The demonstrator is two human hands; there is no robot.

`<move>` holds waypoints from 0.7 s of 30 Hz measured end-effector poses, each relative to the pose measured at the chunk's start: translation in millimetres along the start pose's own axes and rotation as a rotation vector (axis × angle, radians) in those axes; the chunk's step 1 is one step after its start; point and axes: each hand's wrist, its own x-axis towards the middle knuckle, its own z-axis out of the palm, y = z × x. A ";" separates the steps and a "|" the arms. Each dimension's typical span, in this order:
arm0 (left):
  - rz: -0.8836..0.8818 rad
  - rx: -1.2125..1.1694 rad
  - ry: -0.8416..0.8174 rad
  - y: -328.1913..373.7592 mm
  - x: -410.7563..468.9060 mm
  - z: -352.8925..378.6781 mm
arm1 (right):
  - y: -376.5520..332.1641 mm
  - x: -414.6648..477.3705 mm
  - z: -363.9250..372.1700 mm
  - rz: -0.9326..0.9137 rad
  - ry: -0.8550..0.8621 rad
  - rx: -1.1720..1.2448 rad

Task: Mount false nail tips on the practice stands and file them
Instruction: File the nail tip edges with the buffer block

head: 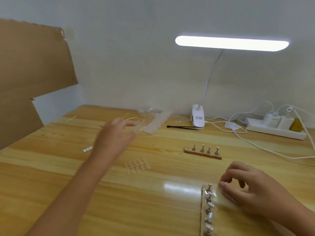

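Note:
A practice stand (207, 208) with several metal pegs runs along the near right of the wooden table; clear nail tips sit on some pegs. My right hand (250, 188) rests beside it and holds a pale flat block against the stand. A second stand (202, 153) with several bare pegs lies farther back. My left hand (117, 133), blurred, reaches out over the table toward a heap of clear nail tips (153, 124), fingers loosely spread, holding nothing I can see. A sprue of nail tips (136, 165) lies mid-table.
A clip lamp (197, 119) stands at the back with its lit bar overhead. A white power strip (274, 126) and cables lie at the back right. A black brush (182, 127), white adhesive dots (87, 149), a wooden stick (71, 118) and cardboard (25, 79) at the left.

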 end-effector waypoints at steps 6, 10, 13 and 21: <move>-0.474 0.483 -0.354 -93.9 15.4 -39.1 | 9.8 2.3 5.2 -0.029 0.065 -0.057; -0.432 0.414 -0.369 -105.3 14.9 -34.8 | 15.7 4.2 12.5 -0.050 0.069 -0.060; -0.363 0.303 -0.275 -103.3 16.1 -33.2 | 14.0 5.4 13.5 -0.073 0.098 -0.009; 0.078 -0.168 -0.107 -1.6 -5.4 -14.0 | -19.8 7.5 12.0 -0.209 0.420 0.324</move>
